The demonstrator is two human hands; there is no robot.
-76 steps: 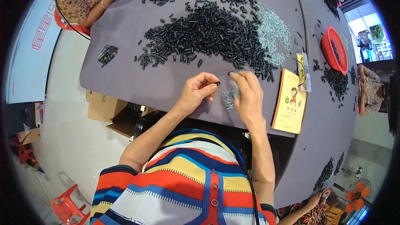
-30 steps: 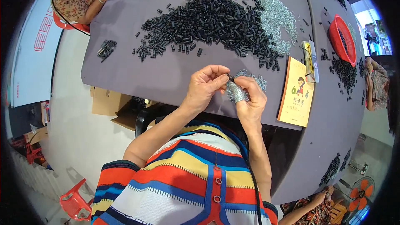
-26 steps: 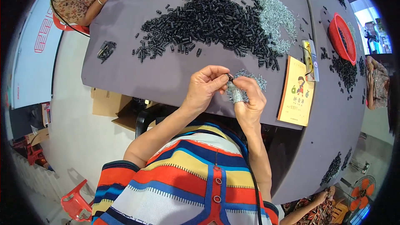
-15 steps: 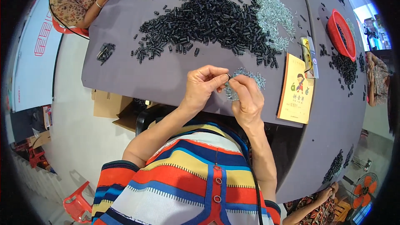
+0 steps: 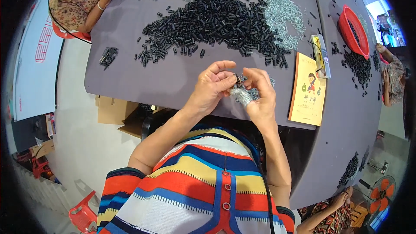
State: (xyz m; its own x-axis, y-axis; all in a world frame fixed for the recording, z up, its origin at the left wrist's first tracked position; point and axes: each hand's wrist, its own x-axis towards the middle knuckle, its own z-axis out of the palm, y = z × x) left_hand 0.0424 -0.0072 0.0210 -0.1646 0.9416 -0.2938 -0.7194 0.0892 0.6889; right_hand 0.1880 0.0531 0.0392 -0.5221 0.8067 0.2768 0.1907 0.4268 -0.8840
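Note:
Over the near edge of the grey table my left hand point(image 5: 209, 87) is closed, thumb and forefinger pinching a small black plastic piece point(image 5: 237, 79). My right hand point(image 5: 264, 97) is close beside it, its thumb and forefinger apart. A clear, shiny wrap point(image 5: 241, 96) covers that thumb, whose tip lies just below the black piece; I cannot tell whether they touch. Behind the right hand, partly hidden by it, lies a small heap of clear little parts point(image 5: 253, 92). Farther off spreads a large pile of short black cylinders point(image 5: 216, 19).
A bigger clear heap point(image 5: 284, 17) adjoins the black pile. To the right lie a yellow booklet point(image 5: 305, 97), a case with glasses point(image 5: 320, 56) and a red basket point(image 5: 346, 30). A small black cluster point(image 5: 108, 56) sits left. Other people sit around the table point(image 5: 121, 76).
My right thumb and forefinger have moved apart from their pinch at the black piece, and the thumb's wrap has come into sight. My left hand keeps its pinch.

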